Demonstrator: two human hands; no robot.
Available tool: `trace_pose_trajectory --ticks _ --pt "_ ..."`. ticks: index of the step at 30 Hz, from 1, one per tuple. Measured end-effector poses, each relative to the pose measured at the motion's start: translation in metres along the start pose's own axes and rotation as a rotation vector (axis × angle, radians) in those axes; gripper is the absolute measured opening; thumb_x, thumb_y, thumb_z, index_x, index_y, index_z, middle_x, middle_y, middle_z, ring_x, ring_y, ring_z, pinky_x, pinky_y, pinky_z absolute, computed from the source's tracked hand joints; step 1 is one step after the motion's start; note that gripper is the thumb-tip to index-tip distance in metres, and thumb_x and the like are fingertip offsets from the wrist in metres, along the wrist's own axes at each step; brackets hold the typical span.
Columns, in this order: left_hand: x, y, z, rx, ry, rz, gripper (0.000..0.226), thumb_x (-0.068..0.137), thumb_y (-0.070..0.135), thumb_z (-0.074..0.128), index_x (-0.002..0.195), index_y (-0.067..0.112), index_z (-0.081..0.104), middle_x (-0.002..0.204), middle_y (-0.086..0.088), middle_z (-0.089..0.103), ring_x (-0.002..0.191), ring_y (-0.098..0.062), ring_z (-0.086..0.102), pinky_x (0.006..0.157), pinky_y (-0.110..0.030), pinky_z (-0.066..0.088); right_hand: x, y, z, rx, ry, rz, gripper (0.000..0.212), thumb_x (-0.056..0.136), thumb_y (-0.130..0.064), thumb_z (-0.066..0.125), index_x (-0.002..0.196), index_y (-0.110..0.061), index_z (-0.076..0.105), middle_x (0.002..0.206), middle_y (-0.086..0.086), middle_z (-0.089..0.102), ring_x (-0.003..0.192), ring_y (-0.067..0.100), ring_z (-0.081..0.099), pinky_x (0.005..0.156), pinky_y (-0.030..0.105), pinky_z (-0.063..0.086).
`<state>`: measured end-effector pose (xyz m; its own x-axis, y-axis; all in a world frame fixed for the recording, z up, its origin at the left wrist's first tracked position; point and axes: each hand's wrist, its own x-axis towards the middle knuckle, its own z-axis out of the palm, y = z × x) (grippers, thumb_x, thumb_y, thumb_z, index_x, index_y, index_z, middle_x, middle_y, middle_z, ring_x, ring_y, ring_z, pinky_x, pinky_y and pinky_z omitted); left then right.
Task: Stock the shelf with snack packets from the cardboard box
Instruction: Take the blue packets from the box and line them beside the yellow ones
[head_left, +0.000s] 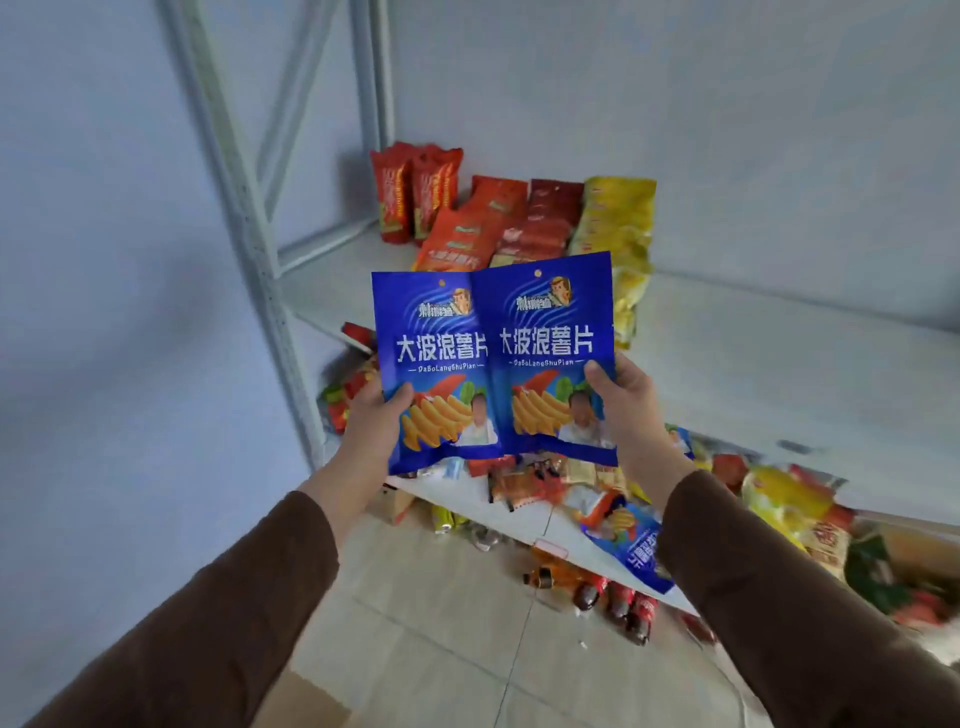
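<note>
Two blue packets carried to the shelf, placement pending. Your left hand pinches the lower left edge of the left blue packet, thumb on its face; your right hand pinches the lower right edge of the right blue packet the same way. Both packets are held upright, faces toward you, the right one overlapping the left along their inner edges, in front of the upper shelf.

On that shelf stand rows already stocked: red packets at the back left, orange-red packets, dark red packets and yellow packets. The shelf board to the right of the yellow row is bare.

The step in hand appears to be the transfer from supply to shelf. The next move likely calls for you to carry both packets forward and set them upright as a new row beside the yellow one, then release. A lower shelf carries mixed loose packets; bottles lie beneath. A cardboard edge shows at far right, too blurred to identify.
</note>
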<state>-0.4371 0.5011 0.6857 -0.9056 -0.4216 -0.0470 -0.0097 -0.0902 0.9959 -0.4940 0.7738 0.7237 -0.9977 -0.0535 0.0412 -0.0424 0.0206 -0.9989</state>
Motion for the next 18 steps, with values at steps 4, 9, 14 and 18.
trace_pose_trajectory --ticks 4,9,14,18 --pt "0.035 0.018 0.129 0.025 -0.115 0.037 0.016 0.104 0.020 0.053 0.110 0.028 0.066 0.111 0.002 0.073 0.104 -0.020 0.070 0.087 -0.037 0.056 0.040 -0.008 -0.105 0.018 0.114 -0.036 0.019 0.105 -0.027 0.054 0.114 -0.015 0.066 0.083 0.006 0.070 0.048 0.016 0.049 0.051 0.029 0.044" --pt "0.074 0.020 0.268 0.073 -0.181 0.027 0.025 0.104 0.029 0.054 0.126 0.019 0.061 0.116 0.004 0.069 0.105 -0.017 0.066 0.093 -0.043 0.053 0.094 -0.013 -0.214 0.008 0.225 0.003 0.018 0.104 -0.033 0.054 0.109 -0.020 0.065 0.071 0.009 0.064 0.050 0.018 0.051 0.054 0.032 0.046" --pt "0.110 0.026 0.380 0.131 -0.224 0.043 0.019 0.105 0.028 0.051 0.116 0.018 0.063 0.108 0.000 0.071 0.098 -0.020 0.068 0.085 -0.041 0.055 0.149 -0.021 -0.290 0.027 0.312 0.040 0.019 0.103 -0.040 0.055 0.109 -0.023 0.063 0.068 0.004 0.067 0.061 0.019 0.063 0.063 0.037 0.055" --pt "0.145 0.024 0.447 0.171 -0.255 0.039 0.015 0.104 0.026 0.050 0.105 0.019 0.063 0.099 -0.004 0.070 0.090 -0.024 0.066 0.076 -0.036 0.051 0.187 -0.021 -0.326 0.054 0.366 0.041 0.017 0.101 -0.040 0.058 0.106 -0.024 0.064 0.073 0.003 0.071 0.069 0.019 0.069 0.075 0.046 0.059"
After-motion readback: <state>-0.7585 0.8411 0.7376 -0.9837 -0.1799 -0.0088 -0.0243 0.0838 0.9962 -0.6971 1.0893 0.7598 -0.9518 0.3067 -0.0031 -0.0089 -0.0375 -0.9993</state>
